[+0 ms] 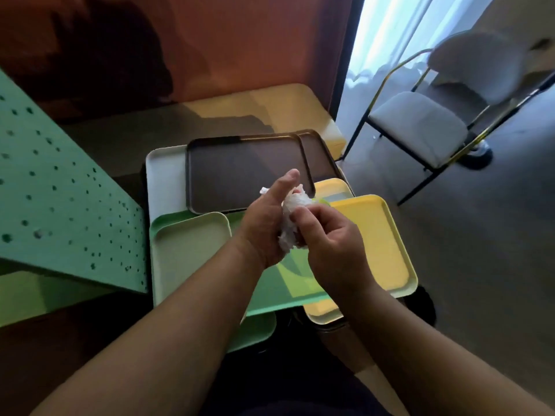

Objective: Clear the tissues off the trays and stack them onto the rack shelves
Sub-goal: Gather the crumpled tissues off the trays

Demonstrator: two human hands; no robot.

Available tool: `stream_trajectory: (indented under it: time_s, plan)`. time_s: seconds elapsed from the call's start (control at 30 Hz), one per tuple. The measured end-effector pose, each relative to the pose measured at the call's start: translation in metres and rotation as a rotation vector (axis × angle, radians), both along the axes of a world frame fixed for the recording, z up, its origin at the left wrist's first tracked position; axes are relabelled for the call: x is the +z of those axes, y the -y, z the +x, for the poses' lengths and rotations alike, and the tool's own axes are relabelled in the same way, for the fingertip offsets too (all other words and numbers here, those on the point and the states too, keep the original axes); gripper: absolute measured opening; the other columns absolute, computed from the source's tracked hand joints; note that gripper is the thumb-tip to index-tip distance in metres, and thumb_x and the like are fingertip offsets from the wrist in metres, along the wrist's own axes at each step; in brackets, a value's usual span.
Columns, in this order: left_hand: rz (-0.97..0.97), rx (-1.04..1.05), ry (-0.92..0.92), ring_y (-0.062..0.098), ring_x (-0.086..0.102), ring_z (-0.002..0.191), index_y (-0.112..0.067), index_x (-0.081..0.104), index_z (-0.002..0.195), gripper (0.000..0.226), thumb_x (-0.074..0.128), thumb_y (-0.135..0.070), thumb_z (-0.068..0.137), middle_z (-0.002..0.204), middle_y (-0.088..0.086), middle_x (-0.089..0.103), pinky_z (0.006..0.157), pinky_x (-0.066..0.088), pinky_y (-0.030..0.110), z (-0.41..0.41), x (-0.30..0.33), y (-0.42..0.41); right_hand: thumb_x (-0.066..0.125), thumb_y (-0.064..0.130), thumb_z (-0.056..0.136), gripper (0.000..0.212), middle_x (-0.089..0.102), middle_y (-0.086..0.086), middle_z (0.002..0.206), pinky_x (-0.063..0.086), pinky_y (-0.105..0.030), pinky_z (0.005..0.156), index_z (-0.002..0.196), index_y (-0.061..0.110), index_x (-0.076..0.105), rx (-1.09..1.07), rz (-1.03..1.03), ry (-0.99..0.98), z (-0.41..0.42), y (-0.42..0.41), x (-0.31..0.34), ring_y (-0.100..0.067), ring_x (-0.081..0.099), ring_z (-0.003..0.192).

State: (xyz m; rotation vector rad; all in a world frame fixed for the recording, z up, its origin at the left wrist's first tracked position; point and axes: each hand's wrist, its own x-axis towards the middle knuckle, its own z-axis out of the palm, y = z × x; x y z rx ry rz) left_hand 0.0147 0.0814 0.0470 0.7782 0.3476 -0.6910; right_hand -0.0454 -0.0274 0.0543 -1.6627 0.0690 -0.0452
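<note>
The crumpled white tissue wad sits between the two hands, above the middle of the tray pile and touching none of the trays. The left hand cups it from the left with the thumb stretched up and forward and the other fingers wrapped behind the paper; the right hand presses in from the right, its curled fingers pinching the wad's near side. Both hands are clamped on the same lump, so neither is nearer; its long axis runs roughly from the person outward, tilted a little to the right.

The next move, as I judge it, is to carry the wad clear of the trays, and one hand must let go first (which one cannot be told from here).

Below lie overlapping plastic trays: a dark brown rectangular tray on top at the far side, a pale grey-white tray under its left edge, a pale green tray near left, a brighter green tray beneath the forearms, and a yellow tray to the right. No other tissue shows on them.

To the left slopes a green perforated panel, likely part of the rack. A cream tabletop lies beyond, against a rust-coloured wall; a grey-cushioned chair with a black and gold frame stands at right by a bright window.
</note>
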Motion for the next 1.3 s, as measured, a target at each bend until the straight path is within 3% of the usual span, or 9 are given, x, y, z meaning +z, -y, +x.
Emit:
stream_trajectory:
  time_s: [0.17, 0.4, 0.53, 0.63, 0.77, 0.93, 1.07, 1.2, 1.3]
  plan:
    - [0.092, -0.205, 0.028, 0.022, 0.069, 0.076, -0.008, 0.065, 0.104, 0.036, 0.060, -0.043, 0.095, 0.085, 0.011, 0.070, 0.076, 0.054, 0.031, -0.024, 0.017, 0.089, 0.052, 0.042, 0.100, 0.034, 0.061, -0.002, 0.086, 0.048, -0.047, 0.081, 0.084, 0.014, 0.062, -0.240, -0.568, 0.251, -0.027, 0.075, -0.012, -0.026, 0.057, 0.089]
    - [0.149, -0.300, -0.093, 0.027, 0.065, 0.118, -0.005, 0.064, 0.131, 0.079, 0.048, -0.069, 0.089, 0.123, 0.015, 0.068, 0.101, 0.049, 0.035, -0.054, 0.009, 0.233, 0.042, 0.035, 0.098, 0.049, 0.057, -0.006, 0.141, 0.034, -0.051, 0.114, 0.133, 0.009, 0.063, -0.359, -0.638, 0.285, -0.061, 0.201, -0.035, -0.027, 0.044, 0.139]
    - [0.224, -0.514, -0.092, 0.015, 0.073, 0.071, -0.014, 0.067, 0.091, 0.063, 0.044, -0.073, 0.090, 0.074, 0.004, 0.073, 0.068, 0.059, 0.027, -0.070, -0.002, 0.301, 0.036, 0.055, 0.102, 0.060, 0.060, -0.008, 0.129, 0.042, -0.036, 0.103, 0.124, 0.008, 0.066, -0.451, -0.563, 0.300, -0.092, 0.262, -0.043, -0.023, 0.054, 0.121]
    - [0.291, -0.697, -0.079, 0.008, 0.066, 0.054, -0.013, 0.064, 0.069, 0.066, 0.047, -0.074, 0.087, 0.059, 0.001, 0.063, 0.052, 0.056, 0.021, -0.081, -0.009, 0.338, 0.047, 0.040, 0.101, 0.028, 0.059, 0.006, 0.096, 0.044, -0.031, 0.077, 0.098, 0.017, 0.062, -0.498, -0.586, 0.323, -0.104, 0.308, -0.046, -0.017, 0.057, 0.088]
    - [0.398, -0.853, -0.150, 0.032, 0.063, 0.118, -0.006, 0.062, 0.128, 0.084, 0.055, -0.076, 0.082, 0.127, 0.017, 0.066, 0.108, 0.044, 0.056, -0.098, -0.032, 0.379, 0.044, 0.040, 0.098, 0.038, 0.064, -0.001, 0.082, 0.041, -0.033, 0.064, 0.085, 0.012, 0.066, -0.509, -0.578, -0.057, -0.121, 0.357, -0.077, -0.018, 0.057, 0.074]
    - [0.597, -0.773, -0.068, 0.027, 0.066, 0.071, -0.014, 0.067, 0.111, 0.034, 0.046, -0.040, 0.104, 0.085, 0.009, 0.069, 0.065, 0.054, 0.038, -0.122, -0.059, 0.411, 0.044, 0.035, 0.099, 0.041, 0.067, -0.011, 0.075, 0.048, -0.041, 0.068, 0.077, 0.004, 0.061, -0.621, -0.433, -0.463, -0.143, 0.391, -0.119, -0.030, 0.061, 0.074]
    - [0.630, -0.877, 0.075, 0.022, 0.070, 0.081, -0.020, 0.062, 0.125, 0.040, 0.034, -0.001, 0.104, 0.105, 0.002, 0.071, 0.061, 0.053, 0.029, -0.132, -0.084, 0.411, 0.044, 0.034, 0.102, 0.042, 0.068, -0.012, 0.081, 0.051, -0.042, 0.074, 0.081, 0.002, 0.062, -0.687, -0.338, -0.611, -0.152, 0.408, -0.148, -0.031, 0.062, 0.080]
    - [0.687, -1.006, 0.185, 0.021, 0.070, 0.094, -0.016, 0.055, 0.142, 0.044, 0.041, -0.002, 0.103, 0.126, 0.004, 0.068, 0.075, 0.053, 0.030, -0.137, -0.099, 0.411, 0.044, 0.049, 0.101, 0.046, 0.060, 0.000, 0.074, 0.042, -0.037, 0.069, 0.072, 0.015, 0.051, -0.709, -0.259, -0.734, -0.141, 0.424, -0.168, -0.025, 0.056, 0.077]
    - [0.753, -1.116, 0.255, 0.026, 0.072, 0.092, -0.019, 0.045, 0.148, 0.053, 0.042, 0.005, 0.101, 0.120, 0.008, 0.064, 0.076, 0.052, 0.030, -0.134, -0.110, 0.417, 0.046, 0.057, 0.095, 0.046, 0.063, 0.001, 0.101, 0.040, -0.034, 0.078, 0.102, 0.014, 0.059, -0.711, -0.197, -0.863, -0.128, 0.439, -0.184, -0.023, 0.058, 0.096]
